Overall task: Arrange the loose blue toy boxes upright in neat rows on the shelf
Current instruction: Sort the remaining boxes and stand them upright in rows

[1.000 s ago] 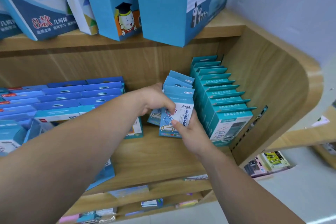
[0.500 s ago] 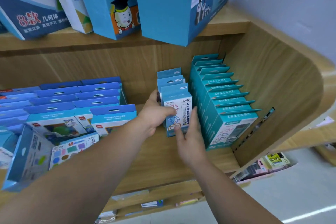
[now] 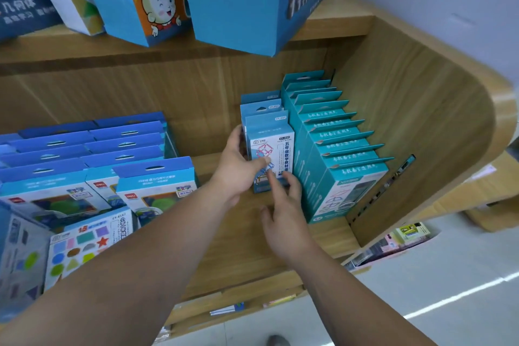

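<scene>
Three small light-blue toy boxes (image 3: 271,132) stand upright in a short row on the wooden shelf (image 3: 244,227), pressed against a long row of teal boxes (image 3: 334,149) to their right. My left hand (image 3: 238,168) grips the left side of the front box, thumb across its printed face. My right hand (image 3: 283,211) sits just below, its straight fingertips touching the bottom of that front box.
Rows of wider blue boxes (image 3: 92,149) fill the shelf's left half, with a shape-printed box (image 3: 87,241) lying loose in front. Large blue cartons (image 3: 233,0) overhang from the upper shelf. The curved wooden side panel (image 3: 438,132) closes the right end.
The three small boxes went from leaning and splayed to upright and squared against the teal row. My right hand slid down off the front box's face to its base.
</scene>
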